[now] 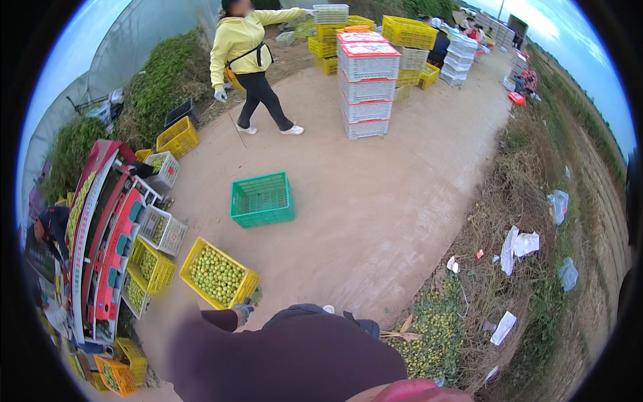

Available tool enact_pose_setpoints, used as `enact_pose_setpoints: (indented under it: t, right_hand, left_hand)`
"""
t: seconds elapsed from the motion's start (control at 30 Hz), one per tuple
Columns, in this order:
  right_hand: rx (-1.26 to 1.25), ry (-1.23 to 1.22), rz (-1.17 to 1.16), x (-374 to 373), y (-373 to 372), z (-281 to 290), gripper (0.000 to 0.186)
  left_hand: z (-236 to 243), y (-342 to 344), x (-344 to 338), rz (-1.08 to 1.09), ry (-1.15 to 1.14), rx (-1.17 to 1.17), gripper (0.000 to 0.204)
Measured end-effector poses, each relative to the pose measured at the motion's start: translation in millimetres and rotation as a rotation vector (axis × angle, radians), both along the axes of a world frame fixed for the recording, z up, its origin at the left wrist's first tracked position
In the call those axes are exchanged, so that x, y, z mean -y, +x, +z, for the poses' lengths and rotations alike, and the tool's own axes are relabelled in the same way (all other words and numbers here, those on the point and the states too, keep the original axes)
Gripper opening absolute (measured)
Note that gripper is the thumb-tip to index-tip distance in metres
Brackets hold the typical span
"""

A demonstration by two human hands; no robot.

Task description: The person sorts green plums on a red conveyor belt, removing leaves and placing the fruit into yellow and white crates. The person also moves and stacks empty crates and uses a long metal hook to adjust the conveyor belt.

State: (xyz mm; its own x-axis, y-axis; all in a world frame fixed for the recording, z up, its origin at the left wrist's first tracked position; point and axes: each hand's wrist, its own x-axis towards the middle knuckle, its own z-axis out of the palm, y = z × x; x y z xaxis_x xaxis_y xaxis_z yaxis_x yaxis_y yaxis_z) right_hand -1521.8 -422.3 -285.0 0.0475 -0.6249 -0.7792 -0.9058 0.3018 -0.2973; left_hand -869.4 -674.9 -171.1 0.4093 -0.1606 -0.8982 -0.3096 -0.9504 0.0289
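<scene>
Through my feed, the left hand point(244, 309) sits at the near corner of the yellow crate point(248, 288) of round green fruit point(216, 275), left of the frame's lower centre, too small for me to tell how far its fingers are spread or whether they grip. Dark clothing point(288, 355) fills the bottom; I cannot see the right hand or its fingers.

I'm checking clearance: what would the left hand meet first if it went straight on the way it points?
Probably the yellow crate, at its near right side, just beyond the left hand; depth is unclear, so the two may already touch.
</scene>
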Motion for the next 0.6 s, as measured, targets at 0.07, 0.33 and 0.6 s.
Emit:
enact_pose_setpoints:
  t: [0.07, 0.33, 0.6]
  right_hand:
    - [0.024, -0.024, 0.128, 3.9, -19.4, -6.1, 0.021]
    - [-0.018, 0.004, 0.207, 134.5, -132.4, 34.5, 0.020]
    - [-0.295, 0.124, 0.381, 288.0, -272.5, 79.8, 0.022]
  left_hand:
    - [0.2, -2.6, 4.2, -0.101, -0.002, -0.108, 0.031]
    - [-21.0, -86.1, 77.4, 0.530, -0.202, 0.099, 0.022]
    - [6.4, -190.4, 178.1, 0.451, -0.257, 0.074, 0.021]
